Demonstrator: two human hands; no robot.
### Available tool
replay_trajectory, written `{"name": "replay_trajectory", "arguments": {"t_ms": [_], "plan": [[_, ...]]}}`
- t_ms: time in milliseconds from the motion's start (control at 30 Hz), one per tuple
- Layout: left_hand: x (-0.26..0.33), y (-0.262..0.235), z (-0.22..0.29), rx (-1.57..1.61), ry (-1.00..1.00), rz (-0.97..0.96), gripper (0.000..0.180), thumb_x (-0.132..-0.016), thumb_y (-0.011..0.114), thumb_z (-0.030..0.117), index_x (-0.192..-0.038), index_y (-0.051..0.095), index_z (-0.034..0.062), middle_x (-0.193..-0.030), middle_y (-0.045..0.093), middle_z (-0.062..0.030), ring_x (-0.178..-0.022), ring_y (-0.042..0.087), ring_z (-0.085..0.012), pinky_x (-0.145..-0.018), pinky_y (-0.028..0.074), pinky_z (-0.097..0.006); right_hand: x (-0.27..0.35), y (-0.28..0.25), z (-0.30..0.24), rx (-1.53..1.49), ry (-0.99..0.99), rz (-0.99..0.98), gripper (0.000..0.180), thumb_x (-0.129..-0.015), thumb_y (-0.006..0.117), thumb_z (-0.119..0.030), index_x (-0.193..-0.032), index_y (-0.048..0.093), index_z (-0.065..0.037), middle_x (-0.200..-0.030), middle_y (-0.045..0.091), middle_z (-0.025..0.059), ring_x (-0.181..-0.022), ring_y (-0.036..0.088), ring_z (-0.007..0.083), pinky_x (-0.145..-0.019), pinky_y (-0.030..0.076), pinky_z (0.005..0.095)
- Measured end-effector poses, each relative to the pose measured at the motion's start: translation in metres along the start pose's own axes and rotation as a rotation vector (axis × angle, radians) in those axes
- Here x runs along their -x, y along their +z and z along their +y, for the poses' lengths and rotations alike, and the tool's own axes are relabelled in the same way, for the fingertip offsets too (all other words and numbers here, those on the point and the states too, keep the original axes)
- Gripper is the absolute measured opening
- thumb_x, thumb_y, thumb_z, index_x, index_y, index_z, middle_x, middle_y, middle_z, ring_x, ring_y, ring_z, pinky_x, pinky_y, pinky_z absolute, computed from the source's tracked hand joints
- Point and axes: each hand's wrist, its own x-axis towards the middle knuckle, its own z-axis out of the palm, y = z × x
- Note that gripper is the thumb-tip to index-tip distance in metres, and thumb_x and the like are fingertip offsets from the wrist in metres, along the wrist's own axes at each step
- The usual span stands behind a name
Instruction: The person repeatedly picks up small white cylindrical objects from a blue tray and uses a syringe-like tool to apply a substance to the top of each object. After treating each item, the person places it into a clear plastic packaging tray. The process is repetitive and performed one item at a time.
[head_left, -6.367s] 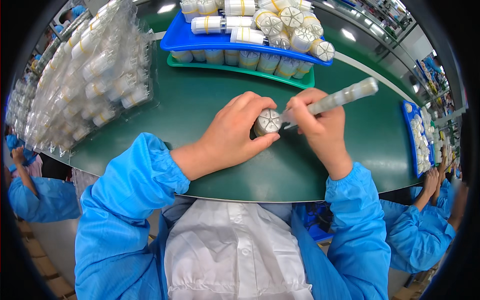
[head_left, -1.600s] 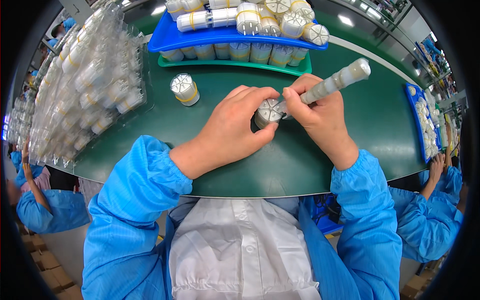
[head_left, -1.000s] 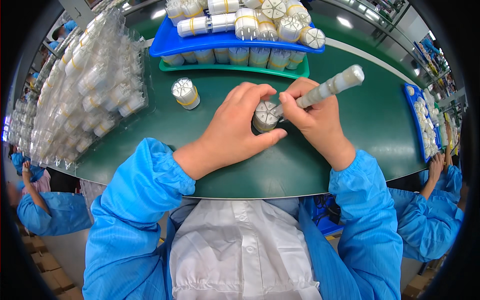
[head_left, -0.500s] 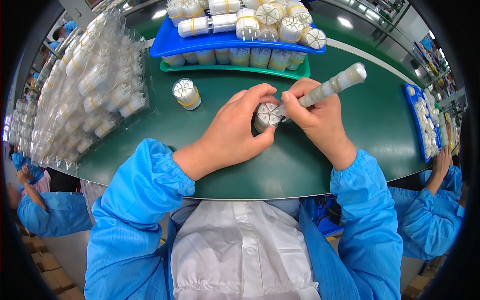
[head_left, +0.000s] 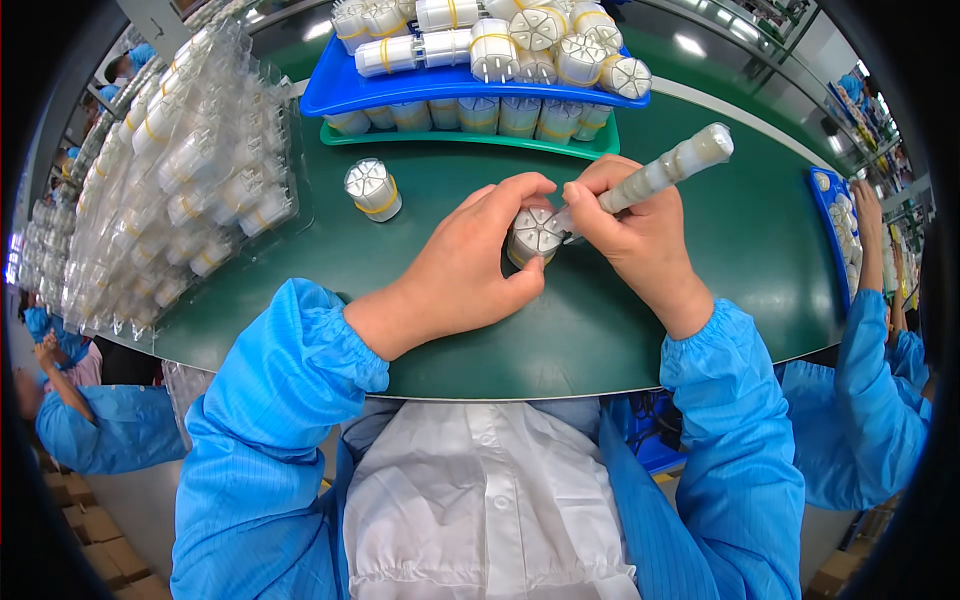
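My left hand [head_left: 455, 265] is closed around a short white cylindrical part [head_left: 535, 236] standing on the green tabletop, thumb in front and fingers behind. Dark radial lines split the part's top face into wedges. In my right hand [head_left: 640, 240] is a tool with a thick, whitish, taped-looking handle [head_left: 675, 165], held like a pen. Its narrow tip meets the right edge of the part's top; the tip's exact shape is too small to tell. A similar white cylinder [head_left: 372, 190] with a yellow band stands alone beyond my left hand.
A blue tray [head_left: 325, 88] piled with banded white cylinders rests above a green tray [head_left: 335, 135] at the back. Clear plastic trays [head_left: 180, 170] of similar parts are stacked at left. At right, a co-worker's hand [head_left: 868, 215] is by another blue tray [head_left: 822, 200].
At the right, a co-worker's arm has moved forward, up along the blue tray. My hands, the tool and the cylinder have stayed almost still.
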Motion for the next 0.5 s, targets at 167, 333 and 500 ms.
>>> {"name": "replay_trajectory", "arguments": {"t_ms": [167, 333, 500], "plan": [[-0.005, -0.003, 0.005, -0.162, 0.032, 0.007, 0.058, -0.075, 0.082, 0.013, -0.126, 0.055, 0.0026, -0.109, 0.061, -0.0139, -0.102, 0.060, -0.0298, -0.087, 0.049, -0.039, 0.001, 0.002, 0.004, 0.025, -0.017, -0.012, 0.016, -0.090, 0.071, -0.014, -0.083, 0.065, -0.001, -0.071, 0.062, 0.0020, -0.065, 0.055, 0.0083, -0.057, 0.044, 0.0264], [0.001, -0.011, 0.011, -0.193, 0.038, 0.029, 0.046, -0.077, 0.079, 0.010, -0.118, 0.061, 0.0031, -0.107, 0.062, -0.0133, -0.101, 0.059, -0.0323, -0.087, 0.049, -0.039, -0.002, 0.005, -0.001, -0.221, 0.120, 0.092, 0.018, -0.090, 0.072, -0.015, -0.081, 0.065, -0.001, -0.069, 0.061, 0.0017, -0.062, 0.054, 0.0084, -0.056, 0.043, 0.0272], [0.035, -0.047, 0.038, -0.261, -0.138, 0.016, 0.043, -0.078, 0.075, 0.008, -0.118, 0.061, 0.0035, -0.108, 0.064, -0.0132, -0.101, 0.061, -0.0298, -0.086, 0.050, -0.038, -0.004, 0.000, 0.010, 0.028, 0.043, 0.099, 0.018, -0.089, 0.071, -0.014, -0.078, 0.065, -0.001, -0.069, 0.062, 0.0022, -0.059, 0.055, 0.0089, -0.054, 0.042, 0.0267]]}}
